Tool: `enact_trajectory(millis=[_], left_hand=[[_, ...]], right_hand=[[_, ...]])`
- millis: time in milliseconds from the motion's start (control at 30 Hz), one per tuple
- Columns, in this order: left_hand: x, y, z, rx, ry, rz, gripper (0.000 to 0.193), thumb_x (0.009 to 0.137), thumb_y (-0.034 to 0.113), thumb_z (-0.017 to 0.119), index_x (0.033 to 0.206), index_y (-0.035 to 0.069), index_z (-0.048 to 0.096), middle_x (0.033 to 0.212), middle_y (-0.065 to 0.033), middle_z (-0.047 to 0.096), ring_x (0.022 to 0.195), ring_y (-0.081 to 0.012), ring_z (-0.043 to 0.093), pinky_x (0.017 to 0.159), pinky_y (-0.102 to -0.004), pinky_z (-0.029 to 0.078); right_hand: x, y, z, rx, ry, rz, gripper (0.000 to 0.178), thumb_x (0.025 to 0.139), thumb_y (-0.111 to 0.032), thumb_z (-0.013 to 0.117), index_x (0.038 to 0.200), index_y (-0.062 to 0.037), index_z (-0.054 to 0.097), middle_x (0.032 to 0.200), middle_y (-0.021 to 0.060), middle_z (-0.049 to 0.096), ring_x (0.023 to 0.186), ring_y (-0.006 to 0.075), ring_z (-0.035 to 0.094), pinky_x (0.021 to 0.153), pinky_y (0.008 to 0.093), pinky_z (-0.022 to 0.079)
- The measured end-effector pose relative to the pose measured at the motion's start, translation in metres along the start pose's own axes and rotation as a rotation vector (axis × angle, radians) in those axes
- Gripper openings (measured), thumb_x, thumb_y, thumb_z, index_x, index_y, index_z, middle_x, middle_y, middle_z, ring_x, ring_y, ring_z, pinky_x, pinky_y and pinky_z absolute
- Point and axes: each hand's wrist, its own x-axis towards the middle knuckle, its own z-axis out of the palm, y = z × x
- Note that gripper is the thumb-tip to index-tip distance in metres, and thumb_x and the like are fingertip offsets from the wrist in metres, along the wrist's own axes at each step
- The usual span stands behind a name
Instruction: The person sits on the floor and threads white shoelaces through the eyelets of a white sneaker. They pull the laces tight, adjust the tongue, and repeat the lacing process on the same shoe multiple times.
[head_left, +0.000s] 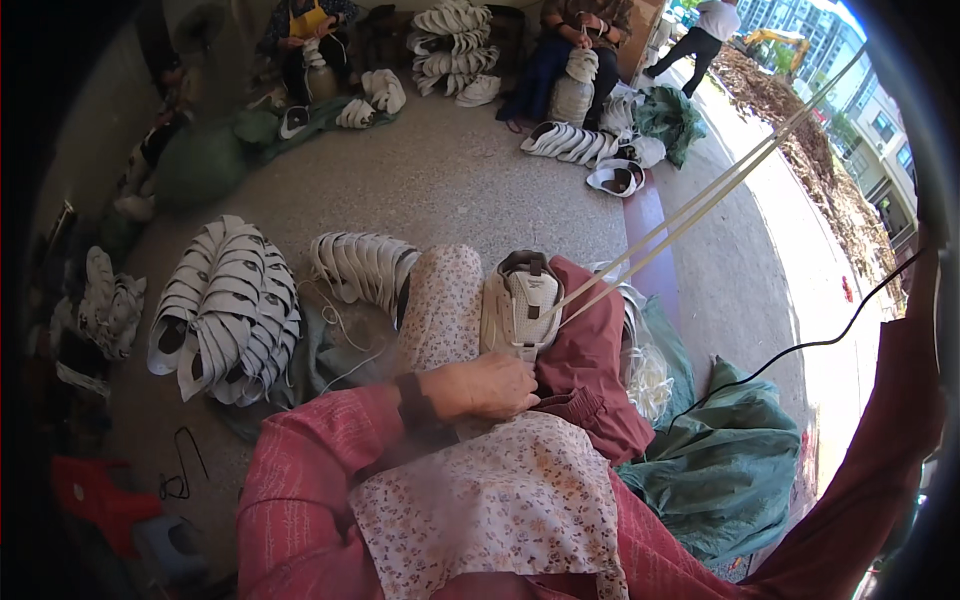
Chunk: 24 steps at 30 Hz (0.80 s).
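A white shoe upper [533,295] with a dark lining rests between my knees, over the floral apron [500,490] and dark red trousers. My left hand [495,386] is closed at the near end of the upper, its fingertips curled under and partly hidden. From the upper, two pale strands of shoelace [690,210] run taut up to the far right. My right arm [880,460] stretches out along the right rim, and its hand is out of the picture.
Stacks of white shoe uppers [228,310] stand on the floor at left, with another row [365,262] by my left knee. A green sack [715,470] and a bundle of white laces [648,385] lie at right. A black cord [800,345] crosses there. Two people work with uppers at the back.
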Motion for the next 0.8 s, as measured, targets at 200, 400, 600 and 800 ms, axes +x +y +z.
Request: enact_trajectory(millis=[200, 400, 600, 800], left_hand=[[-0.006, -0.002, -0.001, -0.115, 0.102, -0.006, 0.029, 0.094, 0.03, 0.057, 0.093, 0.002, 0.065, 0.099, -0.0139, 0.065, 0.097, -0.0333, 0.064, 0.086, -0.0415, 0.051], [-0.02, -0.02, -0.028, -0.387, 0.561, -0.079, 0.012, 0.083, 0.012, 0.071, 0.09, 0.004, 0.063, 0.094, -0.0112, 0.061, 0.091, -0.0306, 0.062, 0.079, -0.0374, 0.052], [-0.019, -0.035, -0.021, -0.039, 0.72, -0.041, 0.013, 0.08, 0.005, 0.07, 0.088, 0.005, 0.061, 0.087, -0.0093, 0.055, 0.087, -0.029, 0.059, 0.077, -0.0368, 0.051], [-0.012, -0.033, -0.024, 0.065, 0.704, -0.014, 0.012, 0.08, 0.007, 0.07, 0.086, 0.004, 0.06, 0.086, -0.0091, 0.054, 0.085, -0.0287, 0.058, 0.075, -0.0367, 0.051]], right_hand=[[0.01, -0.005, -0.026, -0.073, 0.0, -0.011, 0.022, 0.103, -0.021, 0.051, 0.117, -0.0047, 0.057, 0.093, -0.0048, 0.052, 0.069, 0.0022, 0.042, 0.062, 0.0184, 0.035], [0.001, 0.018, -0.054, -0.095, -0.035, 0.018, 0.031, 0.103, -0.022, 0.053, 0.128, -0.0029, 0.057, 0.104, -0.0026, 0.059, 0.075, 0.0027, 0.047, 0.067, 0.0185, 0.04], [-0.014, 0.057, -0.033, -0.038, -0.08, 0.129, 0.036, 0.102, -0.022, 0.055, 0.131, -0.0018, 0.059, 0.105, -0.0027, 0.064, 0.074, 0.0026, 0.05, 0.066, 0.0183, 0.043], [-0.054, 0.054, -0.006, 0.017, 0.015, 0.252, 0.038, 0.101, -0.021, 0.058, 0.133, -0.001, 0.056, 0.103, -0.0012, 0.065, 0.073, 0.0027, 0.054, 0.066, 0.0181, 0.047]])
